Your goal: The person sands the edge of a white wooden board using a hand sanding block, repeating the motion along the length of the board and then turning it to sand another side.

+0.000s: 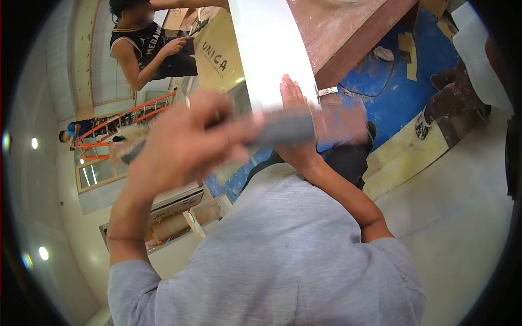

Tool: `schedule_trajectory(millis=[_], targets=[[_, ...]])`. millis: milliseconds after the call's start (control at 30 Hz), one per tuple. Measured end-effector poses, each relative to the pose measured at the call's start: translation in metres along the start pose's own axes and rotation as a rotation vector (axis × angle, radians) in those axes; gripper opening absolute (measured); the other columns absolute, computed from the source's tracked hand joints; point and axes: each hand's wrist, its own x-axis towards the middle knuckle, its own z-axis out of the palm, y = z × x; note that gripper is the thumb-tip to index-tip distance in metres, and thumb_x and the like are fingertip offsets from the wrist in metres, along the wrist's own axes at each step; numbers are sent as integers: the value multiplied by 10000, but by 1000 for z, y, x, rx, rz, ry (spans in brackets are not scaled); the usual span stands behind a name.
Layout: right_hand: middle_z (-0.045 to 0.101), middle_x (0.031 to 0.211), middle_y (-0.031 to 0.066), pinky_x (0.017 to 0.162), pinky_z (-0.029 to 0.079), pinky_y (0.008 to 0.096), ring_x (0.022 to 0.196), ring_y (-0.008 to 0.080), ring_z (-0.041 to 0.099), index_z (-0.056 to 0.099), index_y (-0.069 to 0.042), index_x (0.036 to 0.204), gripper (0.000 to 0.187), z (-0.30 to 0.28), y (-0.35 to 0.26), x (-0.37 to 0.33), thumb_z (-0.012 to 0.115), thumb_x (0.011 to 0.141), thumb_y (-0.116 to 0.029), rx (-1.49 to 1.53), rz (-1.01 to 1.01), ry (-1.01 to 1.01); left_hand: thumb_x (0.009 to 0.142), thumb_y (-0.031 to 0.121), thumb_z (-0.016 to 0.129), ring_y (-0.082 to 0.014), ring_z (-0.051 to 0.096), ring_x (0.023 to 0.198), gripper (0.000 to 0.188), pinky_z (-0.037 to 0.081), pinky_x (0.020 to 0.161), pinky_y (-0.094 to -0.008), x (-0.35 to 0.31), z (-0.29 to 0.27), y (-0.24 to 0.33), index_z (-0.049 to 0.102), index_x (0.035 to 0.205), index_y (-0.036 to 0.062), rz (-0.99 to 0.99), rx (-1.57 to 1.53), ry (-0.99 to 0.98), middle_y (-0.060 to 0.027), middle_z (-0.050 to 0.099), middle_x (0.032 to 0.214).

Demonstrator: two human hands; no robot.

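Note:
My left hand (187,142) is closed around a long grey tool (285,128) that lies crosswise and is smeared by motion, so its kind cannot be told. Behind the tool, my right hand (296,106) rests flat with straight fingers against a tall white panel (269,49) that runs up to the top edge. Both forearms rise from my grey sleeves (283,255) at the bottom. The tool crosses in front of my right wrist.
Another person in a black sleeveless top (147,46) stands at the upper left beside a beige printed board (217,57). A brown wooden surface (348,30), a blue floor sheet (402,92) and someone's dusty shoe (423,126) lie to the right. An orange frame (117,127) is at the left.

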Motion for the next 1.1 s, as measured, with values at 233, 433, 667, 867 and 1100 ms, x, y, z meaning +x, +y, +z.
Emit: schedule_trajectory(millis=[233, 433, 667, 867, 1100], targets=[[424, 1663, 290, 1197, 363, 660, 1515, 525, 424, 440, 2, 1605, 925, -2, -4, 3, 756, 735, -7, -66, -5, -9, 929, 200, 800, -288, 597, 904, 508, 527, 771, -404, 28, 6, -32, 705, 1425, 146, -90, 42, 67, -118, 555, 1039], [357, 1705, 280, 1223, 372, 605, 1535, 502, 398, 461, 6, 1592, 900, -13, -8, 5, 768, 746, -3, -90, 6, -78, 899, 256, 831, -320, 655, 902, 485, 535, 765, -438, 37, 4, -27, 734, 1364, 157, -65, 93, -35, -132, 584, 1072], [305, 1740, 261, 1247, 288, 654, 1591, 514, 305, 312, 27, 1666, 943, 5, -12, 1, 751, 836, -58, -149, -71, -144, 997, 253, 752, -330, 662, 892, 380, 525, 804, -435, 135, -5, -211, 748, 1359, 138, -85, 285, 229, -145, 588, 1016], [327, 1728, 276, 1263, 268, 638, 1591, 507, 316, 355, 35, 1647, 875, -4, -9, 7, 738, 866, -60, -143, -27, -83, 969, 290, 784, -350, 674, 937, 404, 542, 790, -471, 99, -11, -141, 743, 1360, 198, 7, 194, 123, -154, 614, 1038], [330, 1735, 256, 1265, 263, 637, 1594, 503, 311, 368, -1, 1656, 886, -8, -8, 3, 731, 848, -15, -61, -67, -55, 1009, 317, 746, -348, 659, 924, 388, 523, 819, -454, 137, -18, -214, 759, 1342, 120, 37, 253, 185, -169, 611, 1052]])
